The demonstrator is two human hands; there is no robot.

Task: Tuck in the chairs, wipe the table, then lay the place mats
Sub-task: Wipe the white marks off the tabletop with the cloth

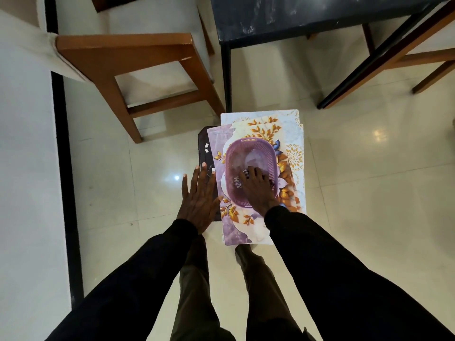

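Observation:
A stack of flowered place mats [290, 134] lies low in front of me on a dark stand [205, 148]. On the mats stands a purple plastic basket [246, 143]. My right hand [258, 190] reaches into the basket, and its fingers curl onto a checked cloth [237, 182] lying inside. My left hand [199, 200] is flat with straight fingers at the left edge of the mats, over the dark stand. The dark-topped table [295, 16] is at the top of the view, with a wooden chair [123, 55] to its left, pulled out from it.
A second wooden chair [406, 55] stands under the table's right side. A white wall with a black skirting strip [61, 143] runs down the left. The floor is glossy cream tile [369, 193]. My legs stand just behind the mats.

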